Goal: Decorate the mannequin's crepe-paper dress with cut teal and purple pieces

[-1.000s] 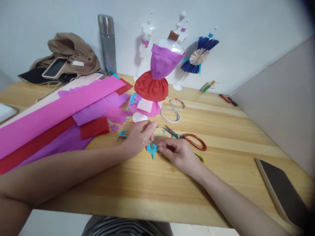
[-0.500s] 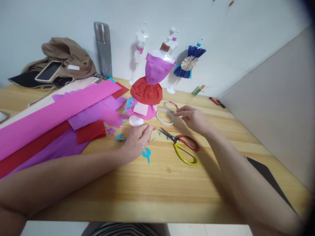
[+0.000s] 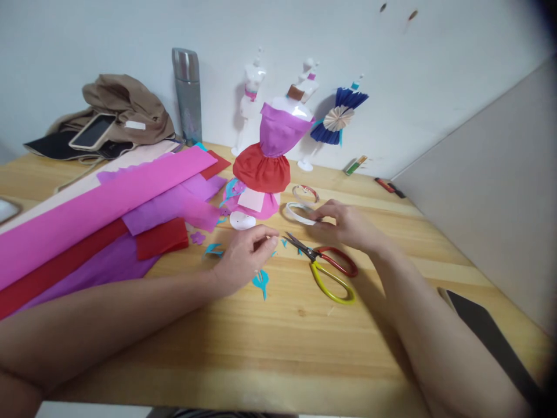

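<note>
My left hand (image 3: 243, 258) rests on the wooden table (image 3: 278, 337) with its fingers pinched together; what they hold is too small to name. A blue paper cutout (image 3: 260, 281) lies just below it. My right hand (image 3: 346, 223) is at a white tape roll (image 3: 297, 212), fingers closed on its near rim. Scissors (image 3: 324, 268) with a red and a yellow handle lie open between my hands. Behind the tape stands a small mannequin (image 3: 267, 157) dressed in purple, red and pink paper.
Pink, purple and red crepe paper sheets (image 3: 108, 215) cover the left of the table. A second tape roll (image 3: 304, 191), a steel flask (image 3: 188, 96), two more mannequins (image 3: 250, 93), a brown bag with a phone (image 3: 93, 130) stand behind. A dark tablet (image 3: 491, 337) lies at right.
My right hand left the blue cutout, reached over the scissors to the tape rolls and now grips the white one. My left hand stayed near the cutout.
</note>
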`<state>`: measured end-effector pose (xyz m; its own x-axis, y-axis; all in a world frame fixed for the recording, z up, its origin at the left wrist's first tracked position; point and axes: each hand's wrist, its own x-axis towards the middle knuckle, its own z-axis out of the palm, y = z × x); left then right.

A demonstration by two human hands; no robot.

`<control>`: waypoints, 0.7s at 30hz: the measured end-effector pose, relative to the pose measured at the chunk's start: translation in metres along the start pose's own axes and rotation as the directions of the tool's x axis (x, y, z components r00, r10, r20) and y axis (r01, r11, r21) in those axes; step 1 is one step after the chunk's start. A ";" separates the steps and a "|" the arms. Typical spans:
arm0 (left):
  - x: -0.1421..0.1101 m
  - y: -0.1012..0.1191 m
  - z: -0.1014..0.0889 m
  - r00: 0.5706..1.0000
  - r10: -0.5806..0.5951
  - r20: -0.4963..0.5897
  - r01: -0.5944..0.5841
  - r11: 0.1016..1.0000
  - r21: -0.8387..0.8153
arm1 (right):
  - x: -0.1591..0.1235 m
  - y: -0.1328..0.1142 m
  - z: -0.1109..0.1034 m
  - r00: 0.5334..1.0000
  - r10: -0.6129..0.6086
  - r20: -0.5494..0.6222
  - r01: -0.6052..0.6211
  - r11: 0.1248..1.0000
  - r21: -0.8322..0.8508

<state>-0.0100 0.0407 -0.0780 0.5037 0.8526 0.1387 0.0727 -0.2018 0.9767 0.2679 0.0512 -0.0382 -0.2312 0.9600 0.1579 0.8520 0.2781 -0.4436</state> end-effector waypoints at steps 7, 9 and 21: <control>0.003 -0.007 0.005 0.994 -0.099 -0.039 0.096 0.992 -0.080 | -0.017 -0.073 -0.014 0.992 0.011 0.124 -0.028 0.991 0.132; 0.003 -0.007 0.006 0.996 -0.091 -0.025 0.089 0.994 -0.068 | -0.020 -0.086 -0.012 0.990 0.002 0.141 -0.016 0.995 0.103; -0.005 -0.011 0.005 0.941 0.336 -0.033 -0.304 0.886 0.350 | -0.023 -0.111 0.003 0.975 -0.031 0.219 0.028 0.999 0.017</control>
<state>-0.0088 0.0358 -0.0905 0.4702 0.7508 0.4638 0.2123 -0.6064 0.7663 0.1770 -0.0016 0.0052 -0.3548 0.9346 -0.0249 0.8372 0.3057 -0.4535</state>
